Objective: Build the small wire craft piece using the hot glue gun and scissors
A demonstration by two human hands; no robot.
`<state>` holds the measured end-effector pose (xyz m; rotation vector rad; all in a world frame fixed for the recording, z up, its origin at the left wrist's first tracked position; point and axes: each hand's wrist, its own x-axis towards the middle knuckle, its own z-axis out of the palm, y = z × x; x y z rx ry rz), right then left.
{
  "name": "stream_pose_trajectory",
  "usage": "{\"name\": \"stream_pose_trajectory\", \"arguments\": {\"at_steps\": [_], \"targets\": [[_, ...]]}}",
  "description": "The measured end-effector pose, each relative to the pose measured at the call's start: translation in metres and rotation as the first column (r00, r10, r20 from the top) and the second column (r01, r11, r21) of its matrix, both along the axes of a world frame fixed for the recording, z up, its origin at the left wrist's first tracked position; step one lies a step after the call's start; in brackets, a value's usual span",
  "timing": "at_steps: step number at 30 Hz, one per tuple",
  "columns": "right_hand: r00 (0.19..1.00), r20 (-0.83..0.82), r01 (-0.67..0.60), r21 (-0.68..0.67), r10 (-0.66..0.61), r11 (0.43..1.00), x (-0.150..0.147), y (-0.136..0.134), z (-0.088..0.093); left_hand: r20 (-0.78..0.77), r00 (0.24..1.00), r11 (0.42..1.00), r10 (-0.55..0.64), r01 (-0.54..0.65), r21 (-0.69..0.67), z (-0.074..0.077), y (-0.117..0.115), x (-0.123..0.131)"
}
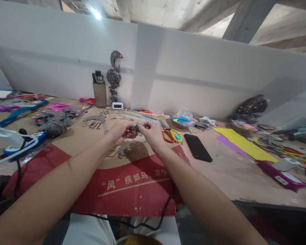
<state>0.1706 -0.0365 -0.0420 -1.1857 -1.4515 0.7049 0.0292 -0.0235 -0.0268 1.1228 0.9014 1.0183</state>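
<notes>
One small grey-blue piece [137, 128]: is sitting between both hands above the cardboard, its exact form too small to tell.
Left hand [122, 133]: is pinching the piece from the left, thumb and fingers closing together on it.
Right hand [151, 132]: is gripping it from the right, fingers bunched around it; the opposed holds are probably steadying something too small for one grasp.
Grey thread [121, 152]: is lying in loose loops just on the near side of the hands, perhaps within easy reach by choice.
Cardboard [86, 149]: is spreading beneath the work, brown on the far side and red with printed characters on the near side, likely protecting the tabletop.
Grey crescent [102, 119]: is resting flat, far and left of the hands.
Scissors [166, 126]: are lying just right of the right hand, presumably for quick pick-up.
Smartphone [198, 147]: is lying face up, right of the scissors.
Tabletop [226, 180]: is showing pinkish and stained, with a yellow sheet [244, 144] lying on the right.
Partition [206, 61]: is standing white along the far edge, pink-headed pins apparently fixing dark crescents [114, 76] there.
Ceiling lamp [98, 15]: is glowing, far left, near bare beams [250, 20].
</notes>
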Motion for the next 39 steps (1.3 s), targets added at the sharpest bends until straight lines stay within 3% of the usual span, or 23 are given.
{"name": "stream_pose_trajectory", "arguments": {"at_steps": [3,7,19,24,30,35,39], "targets": [[0.998,-0.059,-0.023,-0.014,0.022,1.0,0.0021,0.003,-0.0018,0.058,0.998,0.996,-0.039,0.044,-0.082,0.0048,0.0008,-0.0033],[0.997,-0.072,-0.032,-0.026,0.03,0.999,0.0032,0.0047,-0.0032,0.065,0.997,0.995,-0.038,0.044,-0.09,0.0056,0.0017,-0.0047],[0.995,-0.064,-0.072,-0.005,0.072,0.997,0.0,0.0023,-0.0037,-0.096,0.995,0.996,0.005,0.003,0.086,-0.0033,0.0045,-0.0027],[0.986,-0.067,-0.153,0.03,0.155,0.988,0.0023,0.0084,-0.008,-0.033,0.999,0.996,0.038,-0.035,0.084,-0.0038,0.0068,-0.0039],[0.987,-0.076,-0.138,0.018,0.139,0.99,0.0031,0.0084,-0.0077,-0.017,0.997,0.994,0.07,-0.068,0.088,-0.0033,0.0062,-0.0033],[0.991,-0.082,-0.106,0.037,0.109,0.994,0.0033,0.0057,-0.0048,0.029,1.0,0.997,0.004,-0.006,0.083,-0.0008,0.0027,-0.0026],[0.996,-0.062,-0.062,0.027,0.064,0.998,0.0036,0.0039,-0.0022,0.111,0.993,0.999,-0.041,0.041,-0.002,0.0012,0.0042,-0.003]]}}
